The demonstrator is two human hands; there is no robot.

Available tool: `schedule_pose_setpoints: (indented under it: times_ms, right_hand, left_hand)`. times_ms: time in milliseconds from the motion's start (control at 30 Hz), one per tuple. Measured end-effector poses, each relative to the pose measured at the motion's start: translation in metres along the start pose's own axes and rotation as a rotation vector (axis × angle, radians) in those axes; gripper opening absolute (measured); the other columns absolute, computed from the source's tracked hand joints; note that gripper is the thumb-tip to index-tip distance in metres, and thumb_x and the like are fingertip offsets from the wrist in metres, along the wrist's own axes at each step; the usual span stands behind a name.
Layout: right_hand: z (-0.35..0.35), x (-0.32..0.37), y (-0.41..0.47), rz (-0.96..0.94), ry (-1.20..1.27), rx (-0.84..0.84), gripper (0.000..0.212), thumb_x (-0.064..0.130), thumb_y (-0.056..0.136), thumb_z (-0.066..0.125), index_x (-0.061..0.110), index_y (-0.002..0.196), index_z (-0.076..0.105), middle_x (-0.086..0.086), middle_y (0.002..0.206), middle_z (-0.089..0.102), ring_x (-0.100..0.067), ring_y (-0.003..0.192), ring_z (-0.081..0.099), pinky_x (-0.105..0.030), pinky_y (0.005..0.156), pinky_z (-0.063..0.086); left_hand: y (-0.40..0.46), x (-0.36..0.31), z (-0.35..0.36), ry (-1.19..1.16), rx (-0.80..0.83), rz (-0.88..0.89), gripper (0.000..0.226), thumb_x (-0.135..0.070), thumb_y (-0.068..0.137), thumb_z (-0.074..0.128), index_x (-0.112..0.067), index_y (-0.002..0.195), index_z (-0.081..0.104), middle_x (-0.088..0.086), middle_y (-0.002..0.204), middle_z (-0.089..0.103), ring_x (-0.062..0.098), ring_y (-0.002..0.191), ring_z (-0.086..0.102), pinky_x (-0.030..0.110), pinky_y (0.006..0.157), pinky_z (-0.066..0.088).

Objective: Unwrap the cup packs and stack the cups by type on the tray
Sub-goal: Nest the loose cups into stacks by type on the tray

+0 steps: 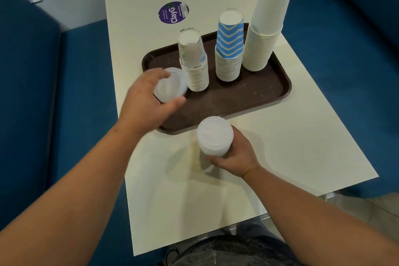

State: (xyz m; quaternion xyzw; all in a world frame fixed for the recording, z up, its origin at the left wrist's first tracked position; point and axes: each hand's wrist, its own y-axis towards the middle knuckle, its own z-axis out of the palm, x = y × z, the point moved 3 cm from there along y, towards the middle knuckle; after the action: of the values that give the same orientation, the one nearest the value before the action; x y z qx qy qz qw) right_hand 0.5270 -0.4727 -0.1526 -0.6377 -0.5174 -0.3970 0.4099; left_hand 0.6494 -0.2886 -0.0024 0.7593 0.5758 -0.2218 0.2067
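In the middle of the frame, the left hand [149, 101] curls its fingers around a clear lid [170, 84] over the near-left corner of the brown tray [248, 97]. Lower down, the right hand [235, 157] grips a stack of clear lids [214, 136] on the table [302, 147]. Three upside-down cup stacks stand on the tray: flowery cups [194, 60], blue zigzag cups [230, 47] and tall white cups [267, 21].

The near left corner of the tray [280, 75] is covered by the left hand [149, 99], which is blurred. The small print on the purple sticker [173, 12] cannot be read.
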Motion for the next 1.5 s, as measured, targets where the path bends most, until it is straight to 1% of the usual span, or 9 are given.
schedule_pose_setpoints:
  times_ms: [133,600,867,1000,1100,1167,1267,1333,1500]
  right_hand:
    - [0.0,0.001,-0.001,-0.013,0.019,-0.001,0.082,0.056,0.053,0.081,0.075,0.118,0.035,0.022,0.124,0.057,-0.006,0.12,0.054,-0.034,0.105,0.045]
    - [-0.001,0.005,0.0,-0.041,0.03,-0.006,0.08,0.053,0.056,0.08,0.073,0.12,0.037,0.028,0.125,0.054,-0.001,0.12,0.053,-0.029,0.102,0.044]
    - [-0.001,0.003,0.0,-0.047,0.003,-0.011,0.079,0.055,0.056,0.08,0.072,0.12,0.037,0.018,0.124,0.058,-0.004,0.119,0.054,-0.032,0.103,0.046]
    - [-0.001,0.002,0.0,-0.054,0.018,-0.01,0.08,0.055,0.056,0.081,0.07,0.122,0.038,0.015,0.127,0.059,-0.006,0.121,0.055,-0.035,0.103,0.047]
    - [-0.001,0.0,0.002,-0.045,0.017,-0.014,0.08,0.051,0.056,0.082,0.066,0.123,0.041,0.013,0.126,0.061,-0.009,0.12,0.057,-0.038,0.101,0.048]
    - [0.0,-0.001,0.004,-0.039,-0.015,0.006,0.078,0.05,0.057,0.082,0.057,0.125,0.044,0.014,0.123,0.062,-0.007,0.116,0.058,-0.037,0.097,0.05]
    - [0.001,0.001,0.008,-0.058,-0.093,0.053,0.075,0.055,0.06,0.08,0.042,0.127,0.048,0.02,0.119,0.059,-0.001,0.11,0.057,-0.023,0.093,0.048]
    - [0.002,0.002,0.007,-0.054,-0.107,0.062,0.073,0.058,0.059,0.076,0.045,0.125,0.045,0.023,0.117,0.058,0.001,0.108,0.056,-0.016,0.091,0.045]
    - [0.002,0.003,0.006,-0.043,-0.117,0.046,0.072,0.056,0.058,0.07,0.039,0.124,0.048,0.019,0.115,0.059,-0.001,0.105,0.057,-0.017,0.088,0.047]
  left_hand:
    - [0.032,0.043,0.009,0.116,0.031,-0.189,0.058,-0.04,0.083,0.074,-0.023,0.134,0.052,-0.001,0.143,0.047,0.021,0.13,0.043,0.037,0.105,0.039]
    - [0.067,0.07,0.043,0.229,0.157,-0.183,0.059,-0.045,0.078,0.077,-0.023,0.128,0.055,0.001,0.144,0.047,0.025,0.127,0.047,0.038,0.103,0.041]
    - [0.058,0.065,0.04,0.262,0.25,-0.228,0.071,-0.053,0.077,0.074,-0.027,0.138,0.048,0.002,0.16,0.023,0.028,0.142,0.03,0.045,0.111,0.032]
    - [0.027,0.03,0.029,0.163,0.1,-0.092,0.062,-0.048,0.078,0.075,-0.024,0.132,0.055,0.0,0.154,0.034,0.019,0.14,0.033,0.034,0.112,0.032]
    - [-0.014,-0.011,0.034,0.018,0.206,0.167,0.053,-0.046,0.078,0.076,-0.019,0.122,0.063,-0.002,0.133,0.056,0.01,0.122,0.048,0.018,0.101,0.034]
    - [-0.037,-0.029,0.043,0.049,0.354,0.321,0.062,-0.056,0.074,0.072,-0.021,0.124,0.063,-0.002,0.132,0.057,0.009,0.12,0.049,0.018,0.103,0.034]
    - [-0.054,-0.037,0.057,0.176,0.468,0.377,0.081,-0.06,0.068,0.076,-0.028,0.138,0.05,-0.003,0.147,0.044,0.013,0.133,0.041,0.026,0.111,0.03]
    - [-0.057,-0.038,0.06,0.229,0.455,0.378,0.083,-0.059,0.071,0.075,-0.031,0.142,0.044,-0.004,0.151,0.038,0.016,0.136,0.037,0.033,0.113,0.032]
    - [-0.056,-0.041,0.057,0.198,0.391,0.388,0.074,-0.049,0.077,0.073,-0.029,0.142,0.044,-0.003,0.15,0.04,0.018,0.134,0.038,0.031,0.11,0.029]
